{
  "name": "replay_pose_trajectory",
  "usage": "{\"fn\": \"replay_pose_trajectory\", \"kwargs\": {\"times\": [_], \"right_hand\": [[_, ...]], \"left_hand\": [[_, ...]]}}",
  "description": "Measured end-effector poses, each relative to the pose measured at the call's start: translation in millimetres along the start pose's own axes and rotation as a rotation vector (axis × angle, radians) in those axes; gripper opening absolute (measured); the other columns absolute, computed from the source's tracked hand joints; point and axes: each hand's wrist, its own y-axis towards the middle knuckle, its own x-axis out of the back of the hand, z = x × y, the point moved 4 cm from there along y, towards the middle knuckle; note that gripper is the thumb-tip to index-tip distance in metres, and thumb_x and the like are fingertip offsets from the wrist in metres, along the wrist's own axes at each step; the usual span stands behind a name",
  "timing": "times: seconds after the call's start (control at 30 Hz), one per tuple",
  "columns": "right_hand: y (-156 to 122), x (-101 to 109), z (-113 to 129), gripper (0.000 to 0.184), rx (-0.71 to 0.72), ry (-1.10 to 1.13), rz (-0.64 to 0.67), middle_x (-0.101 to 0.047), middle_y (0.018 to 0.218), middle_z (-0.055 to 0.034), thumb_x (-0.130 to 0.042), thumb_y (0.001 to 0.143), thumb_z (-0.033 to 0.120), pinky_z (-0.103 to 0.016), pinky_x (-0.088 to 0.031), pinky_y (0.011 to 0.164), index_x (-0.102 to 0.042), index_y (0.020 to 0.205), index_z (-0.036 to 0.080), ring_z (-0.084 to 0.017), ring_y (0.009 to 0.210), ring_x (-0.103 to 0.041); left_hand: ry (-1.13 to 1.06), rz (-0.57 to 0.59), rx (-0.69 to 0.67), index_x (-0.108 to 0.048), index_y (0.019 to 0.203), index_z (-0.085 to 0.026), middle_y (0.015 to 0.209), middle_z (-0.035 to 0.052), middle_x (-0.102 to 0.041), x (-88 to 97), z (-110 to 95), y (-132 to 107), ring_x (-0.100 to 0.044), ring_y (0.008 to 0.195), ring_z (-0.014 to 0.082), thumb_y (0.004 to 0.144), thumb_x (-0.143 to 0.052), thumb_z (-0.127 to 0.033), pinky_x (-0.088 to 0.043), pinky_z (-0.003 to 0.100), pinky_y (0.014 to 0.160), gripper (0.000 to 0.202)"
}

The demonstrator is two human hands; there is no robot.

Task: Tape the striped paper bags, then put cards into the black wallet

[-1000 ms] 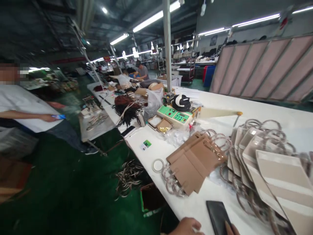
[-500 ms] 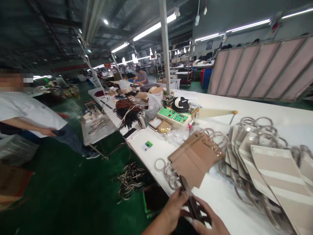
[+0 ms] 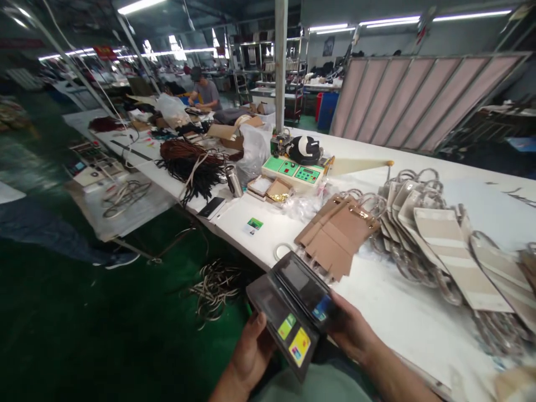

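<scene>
A dark wallet (image 3: 288, 296) lies unfolded between my hands, low in the middle of the view. Its inside faces up and shows a yellow card (image 3: 300, 345), a green card (image 3: 287, 326) and a blue one (image 3: 322, 307) in the slots. My left hand (image 3: 253, 346) grips its left flap, thumb on the edge. On the other flap, my right hand (image 3: 352, 326) holds the outer side, its fingers partly hidden beneath. Just beyond the wallet are brown bag panels (image 3: 335, 234) and a roll of tape (image 3: 283, 251) on the white table (image 3: 234, 234).
Stacked beige bag panels with handles (image 3: 452, 240) cover the table's right side. A green-topped control box (image 3: 293, 170), a small green card (image 3: 254, 224), a phone (image 3: 211, 207) and black cords (image 3: 190, 178) lie farther back. A co-worker (image 3: 205, 89) sits beyond. Straps (image 3: 218, 287) lie on the floor.
The wallet was folded and edge-on; now it is spread open with the cards showing. My hands have moved apart. The view has turned left to right, and the person at left is mostly out of frame.
</scene>
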Motion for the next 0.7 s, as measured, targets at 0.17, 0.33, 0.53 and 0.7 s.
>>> {"fn": "replay_pose_trajectory", "kwargs": {"times": [0.17,0.33,0.53,0.7], "right_hand": [[16.3,-37.8,3.0,0.041,0.130,-0.113,0.074,-0.079,0.105,-0.0090,-0.084,0.076,0.036,-0.044,-0.056,0.094,-0.073,0.110,0.018,-0.027,0.093,-0.074],[61.8,-60.1,39.1,0.036,0.130,-0.241,0.210,-0.079,0.089,-0.0078,-0.085,0.068,0.035,-0.037,-0.058,0.079,-0.075,0.097,0.016,-0.023,0.076,-0.072],[117.8,-88.8,66.3,0.024,-0.022,-0.607,0.357,-0.075,0.073,-0.0040,-0.080,0.062,0.028,-0.027,-0.052,0.062,-0.075,0.080,0.013,-0.017,0.065,-0.066],[151.7,-112.5,54.6,0.033,-0.092,-0.810,0.395,-0.075,0.078,-0.0035,-0.082,0.067,0.040,-0.026,-0.050,0.063,-0.076,0.087,0.014,-0.017,0.068,-0.064]], "left_hand": [[-0.140,0.132,0.008,-0.073,0.122,-0.022,0.128,0.0108,-0.074,0.0,-27.8,0.1,-0.054,0.137,0.0357,0.079,-0.074,-0.059,-0.032,0.052,0.122,0.056],[-0.182,0.241,-0.014,-0.069,0.129,-0.019,0.137,0.0159,-0.068,-6.1,-62.8,7.9,-0.048,0.141,0.0400,0.080,-0.042,-0.087,-0.026,0.059,0.122,0.088],[-0.039,0.138,0.131,-0.070,0.127,-0.015,0.133,0.0174,-0.070,9.0,-92.5,30.6,-0.050,0.139,0.0396,0.093,-0.052,-0.064,-0.024,0.059,0.123,0.062],[0.119,-0.067,0.231,-0.068,0.129,-0.014,0.127,0.0147,-0.074,37.8,-102.4,76.7,-0.056,0.135,0.0342,0.093,-0.065,-0.026,-0.034,0.055,0.121,0.038]]}}
